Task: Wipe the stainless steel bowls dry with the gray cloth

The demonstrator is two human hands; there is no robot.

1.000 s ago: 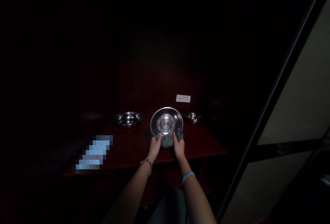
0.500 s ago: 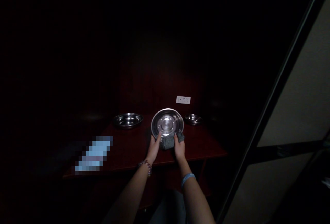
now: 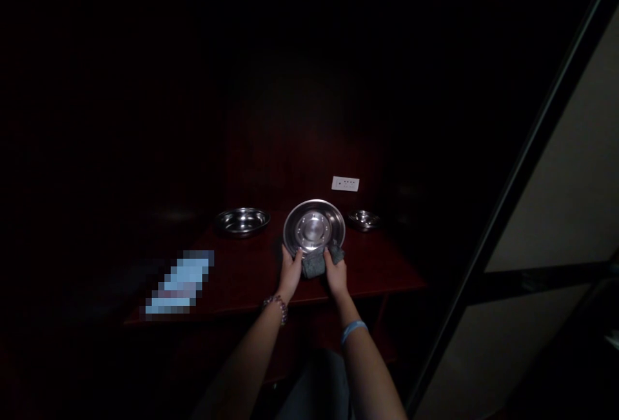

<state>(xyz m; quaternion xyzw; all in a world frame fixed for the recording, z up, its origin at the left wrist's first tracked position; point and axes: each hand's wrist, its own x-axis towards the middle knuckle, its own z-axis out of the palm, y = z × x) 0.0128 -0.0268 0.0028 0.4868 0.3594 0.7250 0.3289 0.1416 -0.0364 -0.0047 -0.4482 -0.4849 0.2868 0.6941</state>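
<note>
A round steel bowl (image 3: pixel 313 228) is tilted up over the dark red table, its shiny inside facing me. My left hand (image 3: pixel 291 271) grips the lower left of its rim, thumb on the inner side. At the lower right, my right hand (image 3: pixel 335 270) holds a grey cloth (image 3: pixel 313 264) against the rim, with part of the cloth showing beyond the thumb. The fingers behind the bowl are hidden.
On the table (image 3: pixel 242 278) a wide steel dish (image 3: pixel 242 221) sits at the left and smaller steel dishes (image 3: pixel 363 220) at the right. A blurred pale-blue item (image 3: pixel 180 283) lies front left. A white socket panel (image 3: pixel 345 184) is on the back wall.
The view has shifted slightly. The bowl, cloth and both hands keep nearly the same place, with the right thumb a little further left on the cloth.
</note>
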